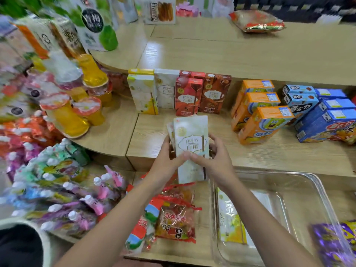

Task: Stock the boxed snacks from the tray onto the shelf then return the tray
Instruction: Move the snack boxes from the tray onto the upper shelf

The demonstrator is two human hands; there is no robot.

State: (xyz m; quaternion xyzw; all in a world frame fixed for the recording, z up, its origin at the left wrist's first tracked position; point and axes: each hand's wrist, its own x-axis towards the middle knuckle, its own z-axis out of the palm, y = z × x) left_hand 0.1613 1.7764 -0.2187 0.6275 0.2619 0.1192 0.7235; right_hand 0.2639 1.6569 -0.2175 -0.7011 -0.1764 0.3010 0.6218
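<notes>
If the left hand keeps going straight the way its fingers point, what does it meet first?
The left hand points up-right, already against the white boxes it holds; past them, probably the right hand.

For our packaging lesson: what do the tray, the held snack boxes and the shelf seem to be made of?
Tray: clear, glossy hard plastic, it seems; the contents show through its walls.
Snack boxes, in both hands: printed cardboard, judging by the crisp folded edges, with a slight sheen.
Shelf: pale wood-grain board, matt, probably laminate.

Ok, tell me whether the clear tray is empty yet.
Not empty. One white-and-yellow snack box lies flat against the left wall of the clear tray; the rest of its floor looks bare.
</notes>
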